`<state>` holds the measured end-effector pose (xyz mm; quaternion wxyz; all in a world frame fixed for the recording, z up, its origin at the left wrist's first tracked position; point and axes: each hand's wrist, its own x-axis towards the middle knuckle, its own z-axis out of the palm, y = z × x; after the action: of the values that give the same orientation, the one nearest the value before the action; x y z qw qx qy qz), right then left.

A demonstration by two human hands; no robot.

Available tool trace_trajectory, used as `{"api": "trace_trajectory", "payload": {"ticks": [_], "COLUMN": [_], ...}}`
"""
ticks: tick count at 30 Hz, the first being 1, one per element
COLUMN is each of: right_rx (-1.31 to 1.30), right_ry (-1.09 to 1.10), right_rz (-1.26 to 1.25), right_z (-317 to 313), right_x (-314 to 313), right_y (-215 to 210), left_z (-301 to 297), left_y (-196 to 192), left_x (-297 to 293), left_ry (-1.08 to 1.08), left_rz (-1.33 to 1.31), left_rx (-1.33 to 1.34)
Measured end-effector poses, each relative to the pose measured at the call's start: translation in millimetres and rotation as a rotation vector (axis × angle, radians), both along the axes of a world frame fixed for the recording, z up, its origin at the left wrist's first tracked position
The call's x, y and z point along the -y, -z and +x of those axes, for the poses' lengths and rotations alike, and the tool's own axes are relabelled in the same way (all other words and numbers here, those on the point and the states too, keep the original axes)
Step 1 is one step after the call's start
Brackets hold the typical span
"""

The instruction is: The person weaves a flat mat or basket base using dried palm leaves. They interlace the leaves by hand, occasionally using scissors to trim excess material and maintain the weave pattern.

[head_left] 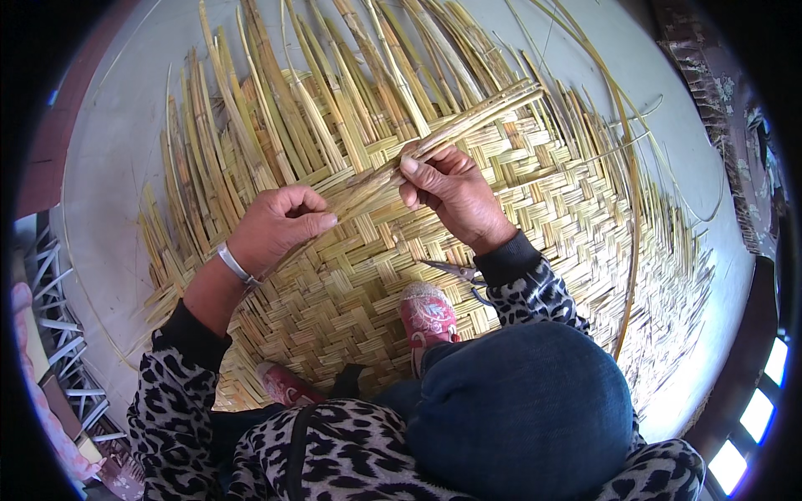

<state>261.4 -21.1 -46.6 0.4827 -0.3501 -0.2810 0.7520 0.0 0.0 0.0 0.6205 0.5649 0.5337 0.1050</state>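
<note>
On the left, the fingers of our left hand pinch the near end of a split reed, which slants above the woven mat to our right hand, its fingers pinching the middle, where we judge this light, springy, splinter-prone reed is best held flat.

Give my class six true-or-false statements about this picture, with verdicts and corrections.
1. The right hand grips a bundle of strips. True.
2. A bracelet circles the right wrist. False: the silvery bracelet is on the left wrist.
3. Scissors lie on the woven mat. True.
4. The shoes are plain black. False: the shoes are reddish-pink.
5. Long loose strip ends stick out at the mat's far edge. True.
6. The sleeves are plain white. False: the sleeves are leopard-patterned.
</note>
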Motion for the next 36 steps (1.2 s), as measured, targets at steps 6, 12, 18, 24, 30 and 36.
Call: {"api": "trace_trajectory", "payload": {"ticks": [6,12,18,24,30,36], "right_rx": [0.165,0.139,0.053,0.121,0.197,0.139], "right_ry": [-0.045,0.065,0.182,0.090,0.103,-0.041], "right_rz": [0.001,-0.036,-0.097,0.130,0.152,0.059], "right_z": [3.3,0.5,-9.6,-30.3,-48.3,-75.7], "right_x": [-1.8,-10.1,-32.4,-53.7,-98.2,-136.4], "right_y": [-5.4,21.3,45.2,31.5,27.4,34.9], "left_z": [5.5,-4.2,-29.9,-70.2,-110.1,-124.4], "left_y": [-0.9,-18.8,-45.5,-6.7,3.7,29.7], "left_x": [3.1,-6.4,-18.5,-21.7,-34.8,-35.1], "left_ry": [0.144,0.113,0.102,0.261,0.252,0.108], "left_rz": [0.203,-0.138,-0.076,0.203,0.343,0.758], "left_rx": [-0.255,-0.241,-0.111,-0.555,-0.684,-0.942]}}
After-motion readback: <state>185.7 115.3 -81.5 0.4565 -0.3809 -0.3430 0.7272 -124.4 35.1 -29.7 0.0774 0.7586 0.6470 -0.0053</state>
